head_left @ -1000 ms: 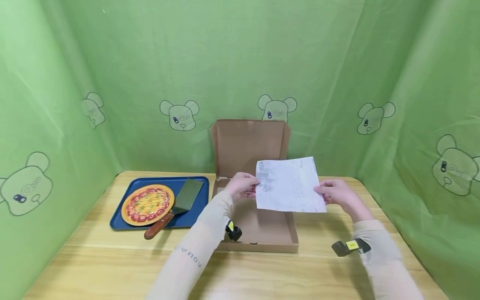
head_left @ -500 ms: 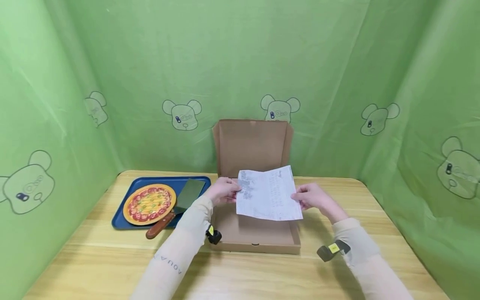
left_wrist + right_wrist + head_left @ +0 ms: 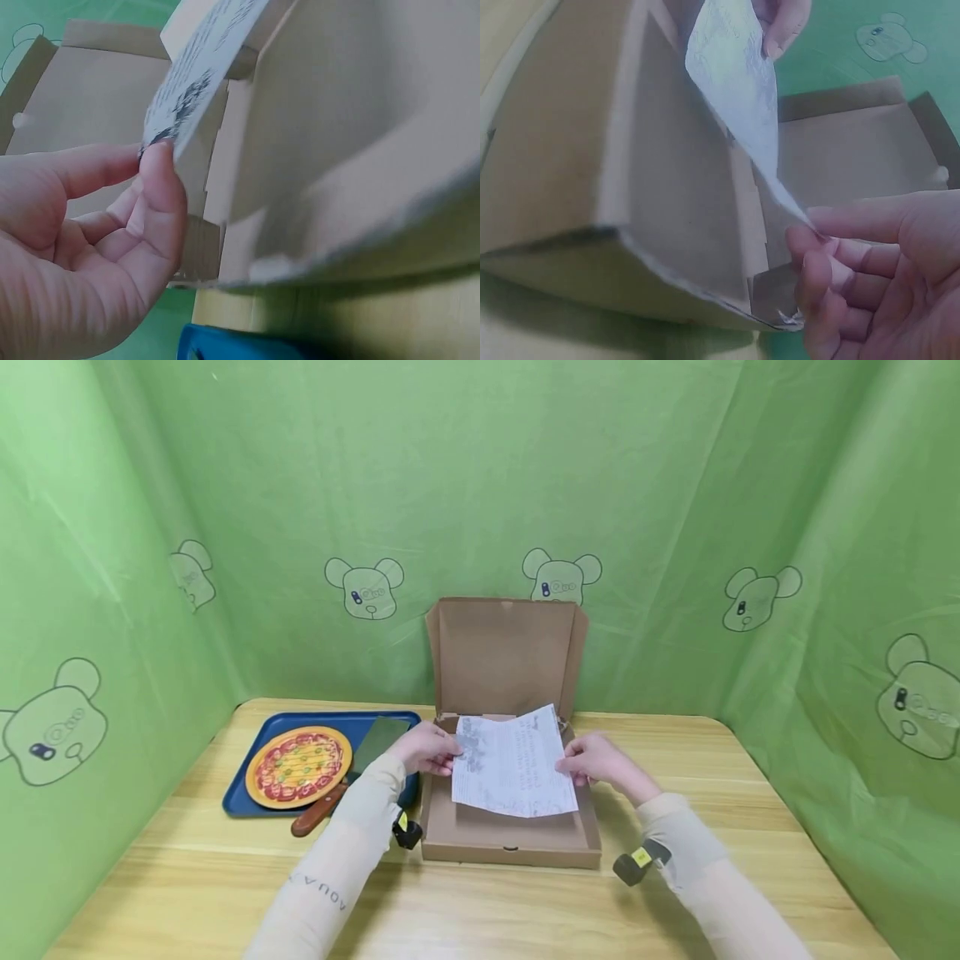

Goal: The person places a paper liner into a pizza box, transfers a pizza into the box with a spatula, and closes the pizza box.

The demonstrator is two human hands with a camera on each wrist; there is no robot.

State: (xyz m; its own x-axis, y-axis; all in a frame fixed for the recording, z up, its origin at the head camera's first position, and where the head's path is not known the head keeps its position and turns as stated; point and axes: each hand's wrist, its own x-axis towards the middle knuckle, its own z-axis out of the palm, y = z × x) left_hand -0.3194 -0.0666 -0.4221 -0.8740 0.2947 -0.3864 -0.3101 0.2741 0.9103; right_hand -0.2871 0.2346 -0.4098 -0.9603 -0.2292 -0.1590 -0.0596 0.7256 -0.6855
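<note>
"So, what's between the two hands?"

"A white rectangular sheet of paper (image 3: 513,772) with grey print, darkest and blotchiest near its left edge, and a little bent along the top"

"And how do the hands hold it?"

"The left hand (image 3: 423,747) pinches the left edge between thumb and fingers. The right hand (image 3: 600,760) pinches the right edge the same way, its other fingers curled under, so both grips are narrow"

"Where is the sheet, exactly?"

"Over the base of a square brown cardboard box (image 3: 510,856), whose lid (image 3: 510,656) stands upright at the back. From the wrist views the sheet slopes above the box floor; I can't tell whether its far edge touches the cardboard"

"Anything beside the box?"

"Yes, to the left, a dark blue rectangular tray (image 3: 356,724). It bears a round pizza (image 3: 300,768) with an orange-yellow rim and red, yellow and green topping, and a flat metal spatula (image 3: 381,739) whose brown wooden handle sticks out past the tray's front edge"

"And around all that?"

"A pale wood-grain table (image 3: 495,910) below, and green curtains (image 3: 480,485) printed with bear heads behind and at both sides"
</note>
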